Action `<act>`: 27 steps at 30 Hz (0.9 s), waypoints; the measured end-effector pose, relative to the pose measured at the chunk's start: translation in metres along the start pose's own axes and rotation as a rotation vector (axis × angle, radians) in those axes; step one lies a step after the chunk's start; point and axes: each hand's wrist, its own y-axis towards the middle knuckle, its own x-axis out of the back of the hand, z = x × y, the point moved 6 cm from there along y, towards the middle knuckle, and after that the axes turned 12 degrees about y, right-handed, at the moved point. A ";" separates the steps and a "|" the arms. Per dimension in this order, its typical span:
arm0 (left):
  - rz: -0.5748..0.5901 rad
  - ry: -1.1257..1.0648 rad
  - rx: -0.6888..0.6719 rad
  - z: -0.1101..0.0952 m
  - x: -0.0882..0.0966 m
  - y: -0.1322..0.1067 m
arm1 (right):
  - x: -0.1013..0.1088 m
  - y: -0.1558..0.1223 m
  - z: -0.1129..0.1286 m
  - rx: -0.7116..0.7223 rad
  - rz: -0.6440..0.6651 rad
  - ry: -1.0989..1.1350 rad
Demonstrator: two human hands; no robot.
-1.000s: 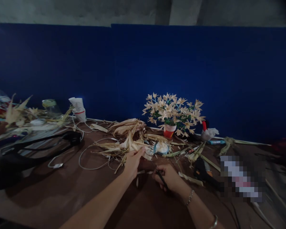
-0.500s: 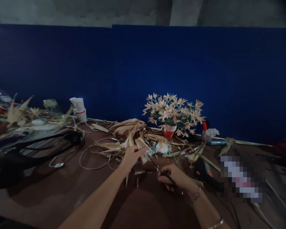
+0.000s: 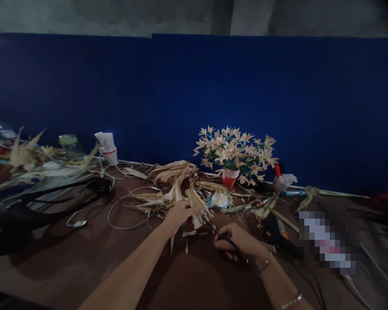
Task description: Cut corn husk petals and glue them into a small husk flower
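My left hand [image 3: 178,214] is closed on a pale dried corn husk strip [image 3: 195,206] and holds it up above the brown table [image 3: 84,258]. My right hand [image 3: 236,242] grips black scissors [image 3: 217,233], and their blades point up-left at the lower end of the husk. Small husk scraps [image 3: 189,234] lie on the table under my hands. Just behind my hands lies a pile of dried husks [image 3: 171,178].
A red paper cup of husk flowers [image 3: 234,153] stands by the blue wall. A black glue gun [image 3: 274,234] lies right of my right hand. White cable [image 3: 123,215], a round white tape roll [image 3: 219,200], a black bag [image 3: 35,206] and jars sit to the left.
My left hand lifted a husk strip off the pile and turned it upright. My right hand shifted right and raised the scissors' blades to it.
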 end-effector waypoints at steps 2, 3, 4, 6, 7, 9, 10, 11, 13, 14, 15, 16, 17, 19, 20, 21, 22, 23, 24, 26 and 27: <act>0.032 -0.025 0.009 0.000 -0.003 -0.001 | 0.000 0.001 -0.001 -0.004 0.007 -0.004; 0.044 -0.031 0.012 -0.001 -0.004 -0.001 | 0.000 0.001 -0.002 -0.006 0.010 -0.007; 0.054 -0.033 0.015 -0.001 -0.004 -0.001 | 0.001 0.001 -0.003 -0.010 0.014 -0.011; 0.062 -0.030 0.024 -0.001 -0.005 -0.001 | 0.002 0.001 -0.004 -0.011 0.016 -0.021; 0.061 -0.027 0.029 -0.001 -0.005 -0.001 | 0.002 0.001 -0.004 -0.010 0.018 -0.028; 0.054 -0.018 0.037 0.000 -0.005 -0.001 | 0.003 0.001 -0.004 -0.007 0.014 -0.044; 0.048 -0.012 0.039 0.000 -0.005 -0.001 | 0.003 0.001 -0.003 -0.005 0.008 -0.053; 0.042 -0.007 0.037 -0.001 -0.005 -0.001 | 0.003 0.001 -0.003 -0.006 0.004 -0.062; 0.026 -0.004 0.013 -0.002 -0.005 -0.002 | 0.003 0.001 -0.001 -0.014 -0.008 -0.075; 0.018 -0.001 0.000 -0.003 -0.005 -0.002 | 0.003 0.001 -0.001 -0.018 -0.013 -0.082; 0.013 0.005 -0.006 -0.003 -0.005 -0.002 | 0.003 0.001 0.000 -0.019 -0.017 -0.087; 0.010 0.013 -0.001 -0.002 -0.005 -0.002 | 0.003 0.001 0.001 -0.016 -0.023 -0.089; 0.006 0.021 0.015 0.000 -0.005 -0.001 | 0.003 0.001 0.001 -0.015 -0.029 -0.088; -0.023 0.019 0.047 0.002 -0.004 0.000 | 0.004 0.001 0.000 -0.010 -0.037 -0.078; -0.049 0.000 0.049 0.003 -0.002 0.001 | 0.005 0.002 -0.001 -0.007 -0.038 -0.063; -0.081 -0.029 0.041 0.002 0.000 0.001 | 0.005 0.002 -0.002 -0.001 -0.039 -0.042; -0.115 -0.065 0.027 0.001 0.002 0.002 | 0.005 0.003 -0.004 0.006 -0.035 -0.016; -0.148 -0.101 0.009 -0.001 0.004 0.002 | 0.005 0.003 -0.004 0.018 -0.029 0.013; -0.180 -0.134 -0.009 -0.004 0.006 0.001 | 0.004 0.004 -0.005 0.028 -0.024 0.040; -0.240 -0.177 -0.037 -0.008 0.009 -0.001 | 0.000 0.004 -0.004 0.031 -0.012 0.069; -0.267 -0.189 -0.047 -0.010 0.011 -0.002 | -0.002 0.004 -0.004 0.031 -0.013 0.075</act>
